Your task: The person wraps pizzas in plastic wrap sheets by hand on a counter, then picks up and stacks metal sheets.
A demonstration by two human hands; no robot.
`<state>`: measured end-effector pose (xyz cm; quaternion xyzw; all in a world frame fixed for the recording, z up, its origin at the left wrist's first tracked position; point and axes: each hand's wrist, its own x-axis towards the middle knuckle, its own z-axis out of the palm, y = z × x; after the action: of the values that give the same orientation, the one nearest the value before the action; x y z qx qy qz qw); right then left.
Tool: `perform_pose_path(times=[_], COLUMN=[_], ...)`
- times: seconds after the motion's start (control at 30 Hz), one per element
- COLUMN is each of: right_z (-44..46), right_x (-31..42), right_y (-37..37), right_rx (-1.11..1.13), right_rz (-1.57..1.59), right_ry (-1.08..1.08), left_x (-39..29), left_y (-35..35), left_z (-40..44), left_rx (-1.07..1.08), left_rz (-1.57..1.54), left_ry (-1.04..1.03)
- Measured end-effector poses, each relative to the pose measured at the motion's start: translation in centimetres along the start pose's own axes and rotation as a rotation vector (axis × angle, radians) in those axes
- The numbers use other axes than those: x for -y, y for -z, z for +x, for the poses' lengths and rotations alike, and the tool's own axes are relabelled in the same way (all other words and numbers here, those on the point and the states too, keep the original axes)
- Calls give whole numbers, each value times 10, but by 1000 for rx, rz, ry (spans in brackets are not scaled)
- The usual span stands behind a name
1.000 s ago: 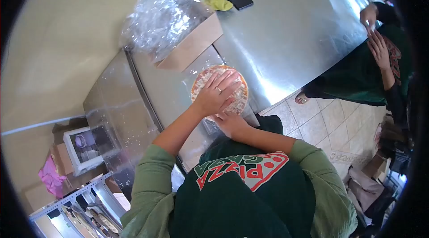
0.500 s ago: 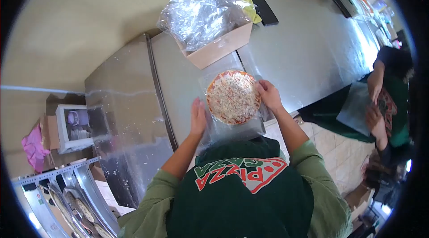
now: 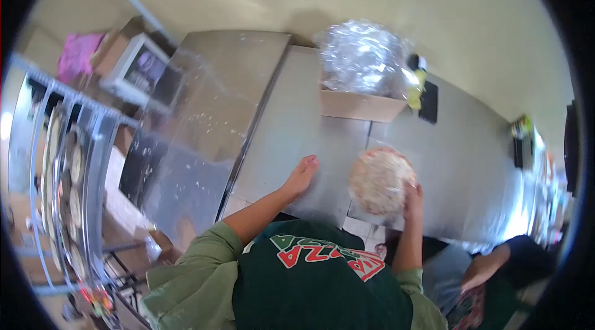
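A round pizza (image 3: 379, 182) with shredded cheese, in a clear plastic bag, is held over the metal table to the right of the middle; it looks smeared by motion. My right hand (image 3: 411, 200) grips its right edge, thumb on top, with the fingers underneath hidden. Away from the pizza, on its left, my left hand (image 3: 302, 176) hovers over the table with loosely bent fingers and nothing visible in it.
A cardboard box (image 3: 362, 105) heaped with clear plastic bags (image 3: 365, 57) stands at the back. Beside it lie a yellow cloth (image 3: 416, 89) and a black flat device (image 3: 428, 102). A co-worker's hand (image 3: 484, 270) is at lower right. At left stands a rack (image 3: 93, 193) holding pizzas.
My left hand has come away from the bag's side, its fingers now bent. My right hand has lifted the bagged pizza and carried it rightwards. The view has turned left.
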<state>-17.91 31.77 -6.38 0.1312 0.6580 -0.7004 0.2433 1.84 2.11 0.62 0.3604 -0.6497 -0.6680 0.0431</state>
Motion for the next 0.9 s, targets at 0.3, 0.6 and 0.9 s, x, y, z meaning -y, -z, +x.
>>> perform_pose_path(times=[0.3,0.6,0.9], right_z=[50,-20,-86], right_x=[61,95,9], right_y=[185,24,-204], right_rx=[-835,-431,780], right_rz=[-962,-1059,-985], right_ry=[514,891,906], left_x=[63,168,180], left_y=[87,151,149], left_z=[-118,-180,-199], left_rx=[-250,-858,-962], left_rz=[-324,-1446,-1619], left_ry=[406,45,-197])
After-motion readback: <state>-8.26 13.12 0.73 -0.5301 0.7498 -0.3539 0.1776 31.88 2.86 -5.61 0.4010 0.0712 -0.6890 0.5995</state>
